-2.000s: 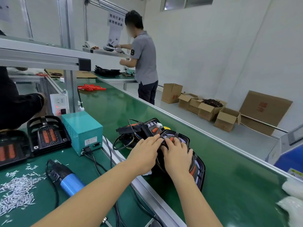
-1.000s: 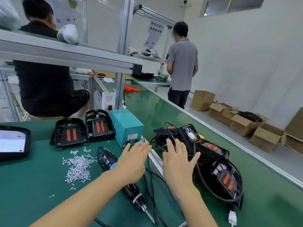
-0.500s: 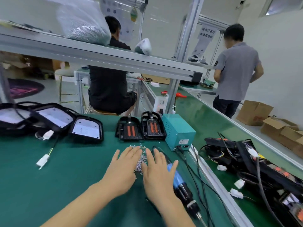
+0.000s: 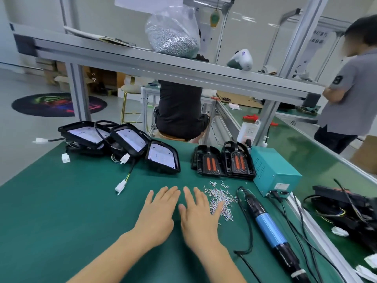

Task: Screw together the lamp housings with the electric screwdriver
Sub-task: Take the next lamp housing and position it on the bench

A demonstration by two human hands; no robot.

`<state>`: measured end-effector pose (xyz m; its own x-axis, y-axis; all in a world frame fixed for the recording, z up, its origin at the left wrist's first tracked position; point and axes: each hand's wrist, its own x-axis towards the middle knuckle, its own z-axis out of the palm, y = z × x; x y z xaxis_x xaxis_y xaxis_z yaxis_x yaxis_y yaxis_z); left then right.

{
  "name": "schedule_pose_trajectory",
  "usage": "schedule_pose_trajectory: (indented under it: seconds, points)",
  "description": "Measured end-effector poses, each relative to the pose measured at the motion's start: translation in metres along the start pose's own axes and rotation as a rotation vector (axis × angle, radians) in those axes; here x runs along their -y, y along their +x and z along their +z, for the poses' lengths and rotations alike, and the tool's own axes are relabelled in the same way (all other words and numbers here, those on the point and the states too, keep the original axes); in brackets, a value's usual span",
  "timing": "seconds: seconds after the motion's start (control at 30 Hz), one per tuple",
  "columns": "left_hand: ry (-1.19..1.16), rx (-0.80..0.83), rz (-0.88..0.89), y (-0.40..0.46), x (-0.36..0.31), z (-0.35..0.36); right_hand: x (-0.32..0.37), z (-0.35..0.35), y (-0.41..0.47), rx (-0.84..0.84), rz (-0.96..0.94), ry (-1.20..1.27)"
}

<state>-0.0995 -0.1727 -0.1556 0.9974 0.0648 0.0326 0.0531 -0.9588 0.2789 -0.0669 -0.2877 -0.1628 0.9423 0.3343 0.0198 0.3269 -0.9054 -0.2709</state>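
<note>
Fingers straight and spread, both empty: left hand [image 4: 157, 213] and right hand [image 4: 201, 217] hover side by side above the green mat [image 4: 61, 211], between housings. The screw pile [image 4: 219, 199] sits just beside the right fingertips, the electric screwdriver [image 4: 269, 227] lies untouched further right. Likely next: fetch an unscrewed lamp housing [image 4: 163, 159] from the back. Half a second ago the hands were nearer the screwdriver; they've drifted left.
</note>
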Motion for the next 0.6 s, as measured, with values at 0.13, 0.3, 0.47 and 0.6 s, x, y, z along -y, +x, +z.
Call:
schedule_pose_trajectory:
  seconds: [0.13, 0.3, 0.47, 0.6]
  points:
    - [-0.004, -0.019, -0.031, -0.002, 0.014, 0.006, 0.008, 0.009, 0.001, 0.013, -0.023, -0.021]
    - [0.007, -0.134, -0.048, 0.008, 0.036, 0.003, 0.011, 0.021, 0.002, 0.097, -0.067, -0.086]
    - [0.069, -0.320, -0.089, 0.035, 0.066, -0.018, 0.008, 0.030, -0.001, 0.106, -0.100, -0.108]
    - [0.311, -0.344, -0.026, 0.061, 0.081, -0.031, 0.006, 0.035, 0.003, 0.075, -0.110, -0.146]
